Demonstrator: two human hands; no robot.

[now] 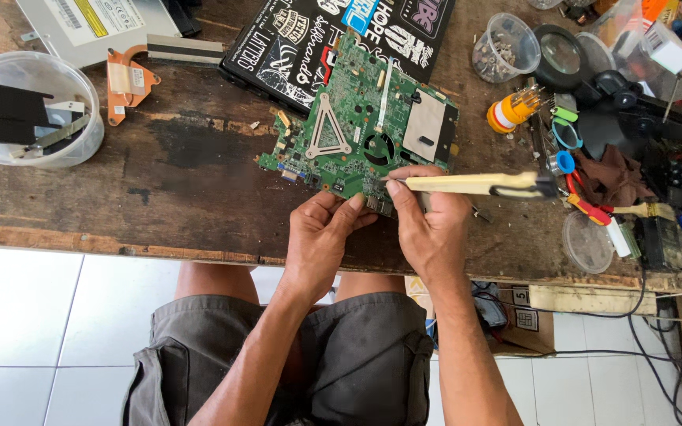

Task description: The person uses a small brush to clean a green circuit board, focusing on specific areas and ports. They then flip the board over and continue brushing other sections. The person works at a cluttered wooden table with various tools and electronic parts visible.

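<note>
At the workbench's (159,189) near edge, the left hand (317,237) pinches the green circuit board's (357,118) near rim. The right hand (428,221) is closed around a cream-handled tool (475,184) (tip at the board's edge), so prying looks underway; next calls for steady, gentle leverage.

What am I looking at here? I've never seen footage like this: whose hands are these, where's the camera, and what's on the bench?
The single picture comes from a camera worn on a person's head, looking down past their knees at a worn wooden workbench. There is no machine: both hands are bare. The left hand grips the near edge of a green circuit board. The right hand holds a cream-handled tool lying sideways, its tip at that same edge. Around it lie a sticker-covered laptop, a copper heat pipe, a clear plastic tub, and a cup of screws.
</note>
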